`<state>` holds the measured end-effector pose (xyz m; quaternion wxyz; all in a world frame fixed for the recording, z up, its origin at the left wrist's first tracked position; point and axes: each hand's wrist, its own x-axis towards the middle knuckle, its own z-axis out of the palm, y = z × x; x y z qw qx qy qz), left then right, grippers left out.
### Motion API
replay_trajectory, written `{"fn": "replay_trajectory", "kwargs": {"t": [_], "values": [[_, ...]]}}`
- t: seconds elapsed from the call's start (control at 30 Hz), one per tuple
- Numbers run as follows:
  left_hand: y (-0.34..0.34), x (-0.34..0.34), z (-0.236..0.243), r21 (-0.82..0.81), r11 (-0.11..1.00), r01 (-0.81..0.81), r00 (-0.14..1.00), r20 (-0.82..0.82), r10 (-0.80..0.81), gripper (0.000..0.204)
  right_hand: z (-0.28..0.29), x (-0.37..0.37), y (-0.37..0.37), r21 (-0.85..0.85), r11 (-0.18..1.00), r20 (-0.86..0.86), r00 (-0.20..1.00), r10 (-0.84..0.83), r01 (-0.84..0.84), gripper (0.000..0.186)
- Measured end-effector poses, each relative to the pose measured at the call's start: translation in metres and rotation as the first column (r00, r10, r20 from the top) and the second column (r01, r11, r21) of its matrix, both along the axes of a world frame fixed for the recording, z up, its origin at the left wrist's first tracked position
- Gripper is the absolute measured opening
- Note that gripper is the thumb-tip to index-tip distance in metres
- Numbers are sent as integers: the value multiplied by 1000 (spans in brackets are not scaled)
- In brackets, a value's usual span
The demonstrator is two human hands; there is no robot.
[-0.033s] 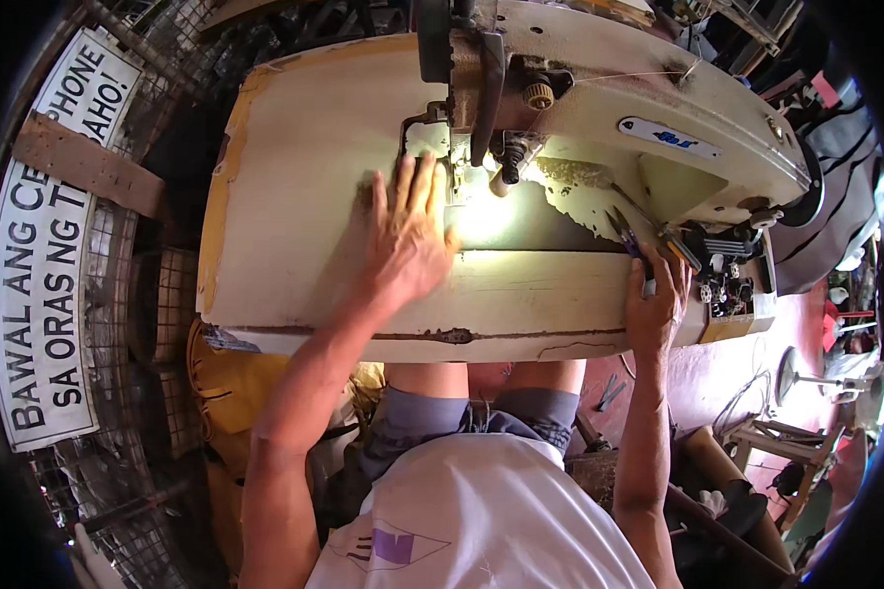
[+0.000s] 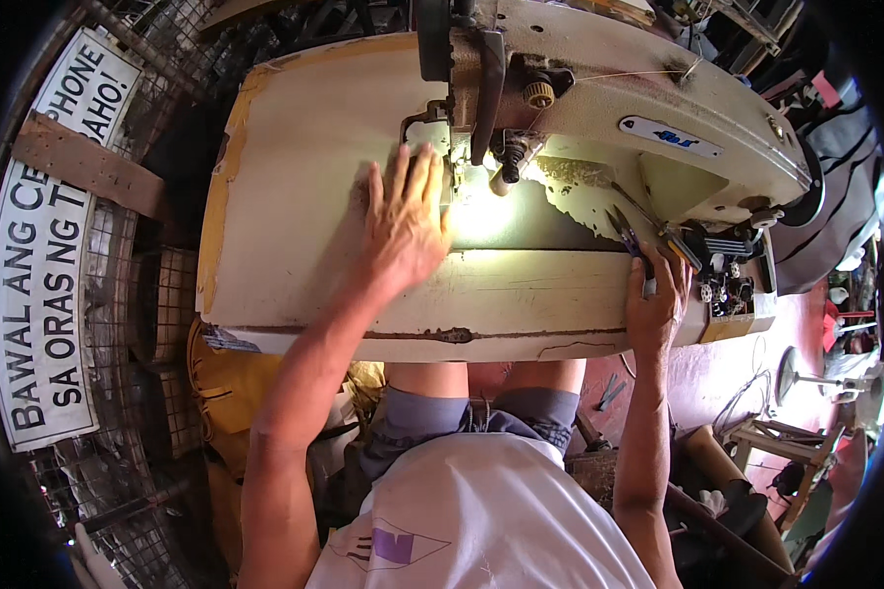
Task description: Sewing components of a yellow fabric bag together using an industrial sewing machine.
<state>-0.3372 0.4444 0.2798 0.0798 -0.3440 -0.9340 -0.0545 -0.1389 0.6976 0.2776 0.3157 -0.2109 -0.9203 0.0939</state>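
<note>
My left hand (image 2: 406, 221) lies flat on the pale sewing table (image 2: 304, 226), fingers stretched and slightly apart. Its fingertips are just left of the needle and presser foot area (image 2: 457, 172) of a beige sewing machine (image 2: 599, 74), where a bright lamp shines. At the table's right side, my right hand (image 2: 658, 304) is closed around a pair of small thread snips (image 2: 630, 243), blades pointing away from me. A tool with an orange and black handle (image 2: 680, 247) lies against the fingers of that hand.
A box of bobbins and small metal parts (image 2: 729, 294) sits right of my right hand. The machine's arm spans the back right. On the floor lies a dark scissor-like tool (image 2: 611, 393). A white sign (image 2: 44, 294) hangs on wire mesh at left.
My left hand has shifted slightly away from me and to the left over the table. My right hand with the snips stays in place.
</note>
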Motion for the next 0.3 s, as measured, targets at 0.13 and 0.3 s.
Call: {"fn": "replay_trajectory", "kwargs": {"t": [0.13, 0.3], "values": [[1, -54, -9, -39, 999, 18, 1000, -19, -19, 59, -3, 1, 2, -22, 1000, -20, 1000, 13, -13, 24], [-20, -87, -23, 44, 989, -142, 989, 53, 139, 55, -13, -10, -8, -106, 994, -59, 998, 16, -23, 23]]}}
